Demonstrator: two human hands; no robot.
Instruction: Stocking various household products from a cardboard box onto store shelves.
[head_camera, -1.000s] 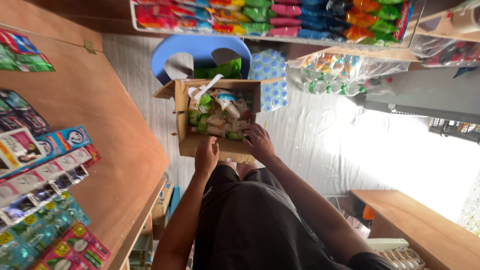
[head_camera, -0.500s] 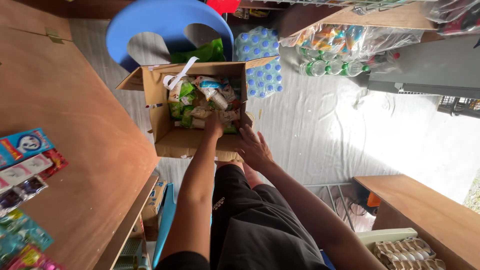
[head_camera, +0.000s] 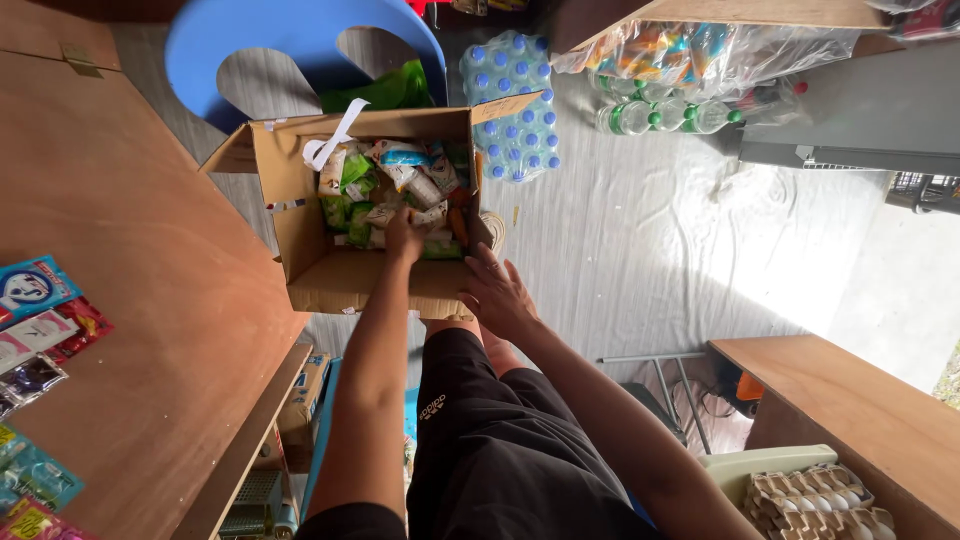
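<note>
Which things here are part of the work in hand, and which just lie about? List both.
In hand: cardboard box; packets inside; left hand among them; right hand on the box's near edge.

Lying about: bottled water pack; blue stool; egg trays; counter sachets.

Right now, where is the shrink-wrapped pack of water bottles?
In the head view, the pack of water bottles stands on the floor at top centre, just right of the open cardboard box, beside the blue chair.

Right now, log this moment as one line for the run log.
left hand: inside open brown cardboard box, on small snack packets | right hand: flat on box's near right corner, holding nothing | box: on floor
</note>
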